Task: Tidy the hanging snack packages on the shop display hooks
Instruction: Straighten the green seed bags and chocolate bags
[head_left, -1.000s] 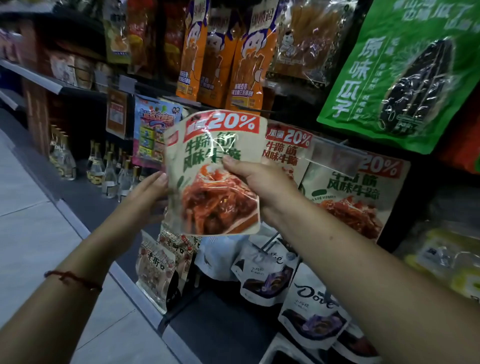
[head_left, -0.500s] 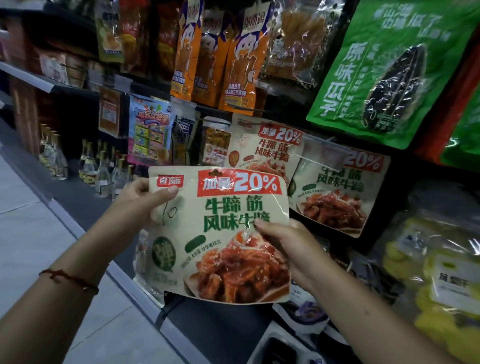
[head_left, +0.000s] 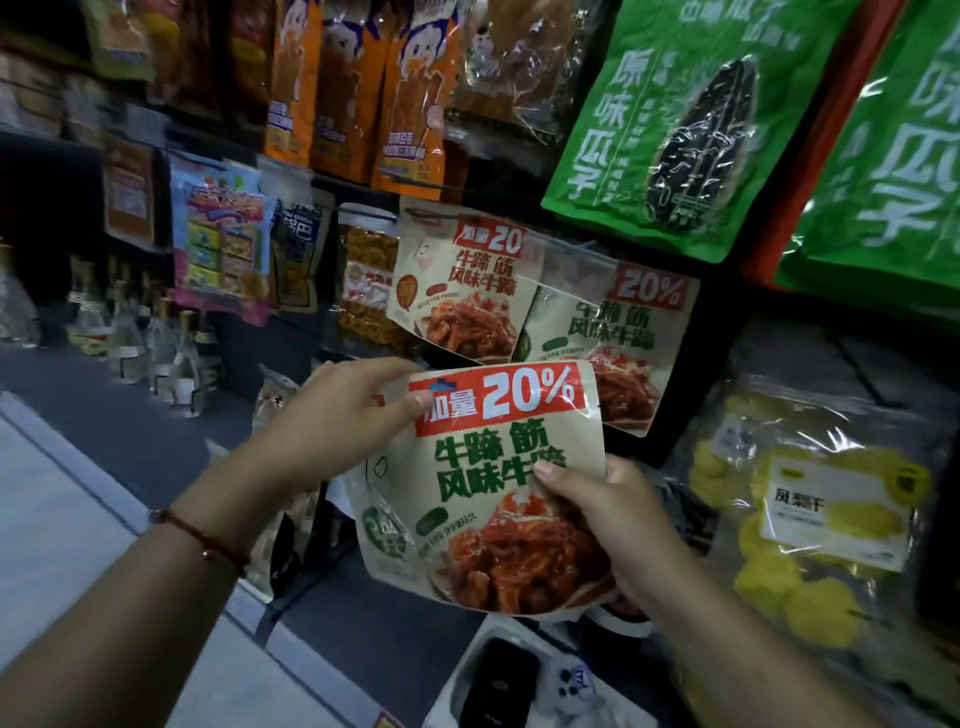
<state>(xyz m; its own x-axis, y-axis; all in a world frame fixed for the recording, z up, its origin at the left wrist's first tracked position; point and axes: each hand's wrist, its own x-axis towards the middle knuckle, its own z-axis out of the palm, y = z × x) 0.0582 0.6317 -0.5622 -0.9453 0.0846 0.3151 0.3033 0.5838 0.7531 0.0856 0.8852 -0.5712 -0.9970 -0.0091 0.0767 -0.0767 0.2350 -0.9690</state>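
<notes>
— What are the fingers doing at the shop display?

— The left hand (head_left: 332, 431) is pinching the top left corner of a beige snack pouch (head_left: 498, 499), thumb lying on its red "20%" banner. The right hand (head_left: 613, 519) is gripping the pouch's right edge, thumb pressing on the green lettering, the other fingers hidden behind the pack.

— Where is the pouch sitting?

— Off any hook, held upright in front of the rack, just below two matching pouches hanging side by side (head_left: 462, 291) (head_left: 618, 332).

— What is differing from half a second ago?

— The pouch is riding further right and nearer the hanging pair, now overlapping the bottom of the right one. The left hand is covering more of the top corner, hiding the small red logo.

— Anything hard to read?

— The hooks themselves are lost in shadow. Green seed bags (head_left: 675, 119) are cut off at the top edge, and a clear pack of yellow dried fruit (head_left: 810, 514) is partly blurring, possibly pineapple. The bottles (head_left: 156, 338) on the far shelf are smearing.
</notes>
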